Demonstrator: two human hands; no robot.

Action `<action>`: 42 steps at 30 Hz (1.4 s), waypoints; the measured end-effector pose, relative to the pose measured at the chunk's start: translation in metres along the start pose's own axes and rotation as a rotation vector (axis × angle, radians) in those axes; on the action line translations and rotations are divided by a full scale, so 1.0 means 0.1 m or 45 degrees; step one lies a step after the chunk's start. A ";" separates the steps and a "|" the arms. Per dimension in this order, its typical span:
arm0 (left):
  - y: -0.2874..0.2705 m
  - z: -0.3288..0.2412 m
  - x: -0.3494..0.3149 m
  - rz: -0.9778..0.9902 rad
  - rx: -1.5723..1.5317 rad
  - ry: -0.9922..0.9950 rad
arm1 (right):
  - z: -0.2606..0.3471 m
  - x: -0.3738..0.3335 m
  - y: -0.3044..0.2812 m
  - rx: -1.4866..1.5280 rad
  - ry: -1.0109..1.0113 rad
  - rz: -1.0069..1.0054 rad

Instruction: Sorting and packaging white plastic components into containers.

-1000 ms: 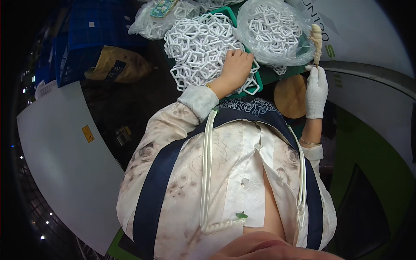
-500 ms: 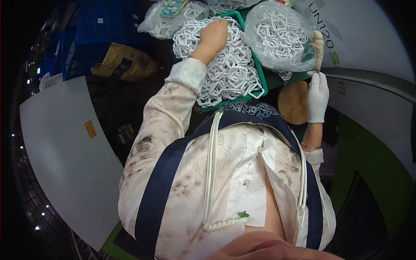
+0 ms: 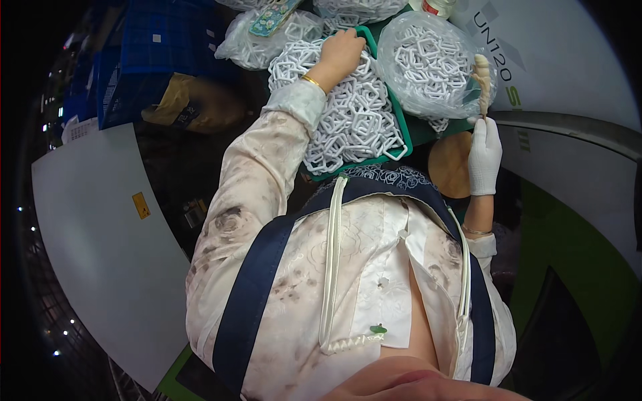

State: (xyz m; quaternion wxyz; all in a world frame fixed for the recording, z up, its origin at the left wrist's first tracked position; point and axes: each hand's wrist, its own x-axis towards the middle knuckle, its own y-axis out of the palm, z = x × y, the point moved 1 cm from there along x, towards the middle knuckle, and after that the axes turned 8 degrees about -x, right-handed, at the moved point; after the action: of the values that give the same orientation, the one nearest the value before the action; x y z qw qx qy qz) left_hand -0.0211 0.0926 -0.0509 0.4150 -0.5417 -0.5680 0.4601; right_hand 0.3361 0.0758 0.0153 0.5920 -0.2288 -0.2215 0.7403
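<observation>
A green tray (image 3: 394, 100) lies in front of me, heaped with white angular plastic rings (image 3: 354, 127). At its far end, my bare left hand (image 3: 340, 55) reaches over the heap. Its fingers are bent close to the tray's far rim; whatever is in them is hidden. To the right, my right hand (image 3: 484, 157), in a white glove, pinches a thin stick upright. On the stick's top sits a long, pale, knobbly piece (image 3: 481, 77). Just left of that stands an open clear plastic bag (image 3: 401, 90), filled with the same kind of white rings.
Several tied bags of white rings (image 3: 301, 30) lie beyond the tray. Blue crates (image 3: 154, 60) and a brown paper sack (image 3: 194, 103) are at the left. A large white machine (image 3: 562, 60) stands close on the right, and a round wooden stool top (image 3: 449, 164) shows beneath my right hand.
My left hand has moved a little right toward the tray's far rim. My right hand with the stick has shifted slightly left and nearer. The view has moved a little.
</observation>
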 end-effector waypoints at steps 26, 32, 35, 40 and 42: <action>-0.40 -1.52 -0.74 -0.040 -2.932 -0.649 | 0.91 0.16 0.42 0.345 -0.270 0.427; -0.63 -1.33 -0.68 -0.346 -1.275 0.045 | 0.93 0.19 0.25 0.277 -0.241 0.664; -0.55 -1.26 -0.63 -0.171 -1.637 -0.193 | 0.81 0.08 0.34 0.211 -0.247 0.559; -0.36 -1.01 -0.59 0.167 -3.419 -0.540 | 0.43 -0.03 0.40 0.106 -0.129 0.399; -0.34 -1.06 -0.63 0.413 -3.707 -0.349 | 0.52 0.03 0.31 0.261 -0.096 0.359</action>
State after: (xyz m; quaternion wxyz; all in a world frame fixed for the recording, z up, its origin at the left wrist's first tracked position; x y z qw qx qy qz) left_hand 0.0783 0.0379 0.0083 -0.5953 -0.4821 -0.4886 -0.4177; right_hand 0.2801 0.0690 0.0376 0.4939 -0.1682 -0.1326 0.8427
